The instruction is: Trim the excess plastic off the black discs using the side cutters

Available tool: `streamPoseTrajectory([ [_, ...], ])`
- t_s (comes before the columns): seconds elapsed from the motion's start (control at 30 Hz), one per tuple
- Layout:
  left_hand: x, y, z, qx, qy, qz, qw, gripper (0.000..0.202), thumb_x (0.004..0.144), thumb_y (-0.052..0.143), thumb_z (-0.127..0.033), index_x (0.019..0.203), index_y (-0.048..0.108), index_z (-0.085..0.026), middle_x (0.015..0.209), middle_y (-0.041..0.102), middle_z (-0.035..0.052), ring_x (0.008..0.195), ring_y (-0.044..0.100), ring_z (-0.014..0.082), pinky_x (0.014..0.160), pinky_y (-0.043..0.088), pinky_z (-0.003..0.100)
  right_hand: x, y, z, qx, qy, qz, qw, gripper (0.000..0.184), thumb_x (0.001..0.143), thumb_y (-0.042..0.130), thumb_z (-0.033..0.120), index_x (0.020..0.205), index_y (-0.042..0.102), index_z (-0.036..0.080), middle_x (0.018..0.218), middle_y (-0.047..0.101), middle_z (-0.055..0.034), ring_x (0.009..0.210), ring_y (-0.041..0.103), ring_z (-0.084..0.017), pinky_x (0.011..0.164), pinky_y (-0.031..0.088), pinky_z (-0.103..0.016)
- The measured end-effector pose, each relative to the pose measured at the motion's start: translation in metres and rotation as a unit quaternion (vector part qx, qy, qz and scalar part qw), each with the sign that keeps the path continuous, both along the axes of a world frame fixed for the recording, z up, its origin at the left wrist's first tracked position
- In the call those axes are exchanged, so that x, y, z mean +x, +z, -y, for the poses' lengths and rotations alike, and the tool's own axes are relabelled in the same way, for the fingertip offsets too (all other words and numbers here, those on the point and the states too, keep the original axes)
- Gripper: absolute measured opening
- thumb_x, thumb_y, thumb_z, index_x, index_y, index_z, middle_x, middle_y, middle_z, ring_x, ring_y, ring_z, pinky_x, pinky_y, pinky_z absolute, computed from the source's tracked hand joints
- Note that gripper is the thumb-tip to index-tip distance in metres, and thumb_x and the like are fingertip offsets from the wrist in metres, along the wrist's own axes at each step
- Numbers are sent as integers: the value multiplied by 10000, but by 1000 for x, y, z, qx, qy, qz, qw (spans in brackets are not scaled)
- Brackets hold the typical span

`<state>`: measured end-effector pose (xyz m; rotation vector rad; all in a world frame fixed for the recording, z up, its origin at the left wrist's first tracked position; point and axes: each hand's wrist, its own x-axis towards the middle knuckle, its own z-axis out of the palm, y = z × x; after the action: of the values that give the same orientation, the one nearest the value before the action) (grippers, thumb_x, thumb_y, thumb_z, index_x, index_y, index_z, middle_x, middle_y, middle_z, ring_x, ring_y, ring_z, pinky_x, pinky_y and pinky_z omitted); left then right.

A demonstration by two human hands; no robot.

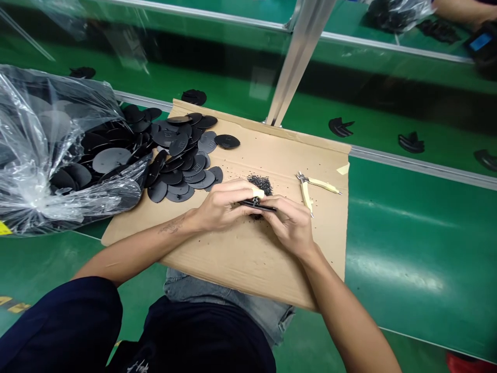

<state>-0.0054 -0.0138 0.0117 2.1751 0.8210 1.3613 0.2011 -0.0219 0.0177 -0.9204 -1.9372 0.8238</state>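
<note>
Black plastic piece (258,206) is pinched in your fingertips, left hand (219,204) and right hand (289,225) pressed in close to hold it steady above the cardboard sheet (233,269). Black scraps (260,185) lie heaped just ahead of your hands, and the sheet looks placed to catch them. Yellow-handled pliers (309,187) rest just past your right hand, within easy reach. Black discs (178,176) pile up beyond your left hand, spilling from a plastic bag (50,150).
</note>
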Motion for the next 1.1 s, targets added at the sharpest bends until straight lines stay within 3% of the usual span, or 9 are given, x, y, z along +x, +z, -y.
streamPoseTrajectory([
  [0.23, 1, -1, 0, 18, -15, 1, 1000, 233, 970, 671, -297, 1140, 732, -150, 1025, 770, 117, 950, 731, 173, 832, 602, 296, 1, -3, -2, 62, 3, 1, 998, 87, 939, 666, 197, 963, 747, 219, 985, 792, -58, 876, 756, -192, 795, 633, -329],
  [0.4, 1, -2, 1, 31, 2, 21, 999, 216, 896, 769, -284, 1078, 754, -168, 966, 786, 91, 870, 737, 159, 789, 602, 283, 1, -2, -2, 61, 13, -3, 998, 145, 937, 634, 147, 984, 741, 232, 1019, 791, -44, 869, 758, -177, 782, 640, -317],
  [0.63, 1, -2, -1, 32, -19, -3, 999, 219, 961, 688, -263, 1157, 729, -174, 1006, 792, 97, 942, 737, 174, 837, 594, 332, 1, 0, -4, 82, 12, 3, 997, 103, 938, 638, 147, 909, 712, 213, 969, 783, -48, 828, 743, -163, 728, 622, -298],
  [0.9, 4, -1, 3, 40, 0, 36, 999, 189, 890, 779, -274, 1048, 757, -172, 919, 792, 69, 835, 723, 143, 760, 568, 278, 0, 2, -3, 49, 22, -13, 998, 96, 939, 656, 162, 916, 736, 211, 961, 794, -49, 815, 749, -162, 739, 622, -297],
  [1.1, 5, 1, 3, -22, -17, 38, 999, 262, 918, 740, -361, 1106, 759, -180, 976, 772, 83, 905, 707, 166, 809, 575, 312, 0, 2, -4, 0, 22, -46, 999, 72, 936, 700, 248, 934, 767, 220, 989, 804, -53, 866, 759, -187, 803, 633, -341],
])
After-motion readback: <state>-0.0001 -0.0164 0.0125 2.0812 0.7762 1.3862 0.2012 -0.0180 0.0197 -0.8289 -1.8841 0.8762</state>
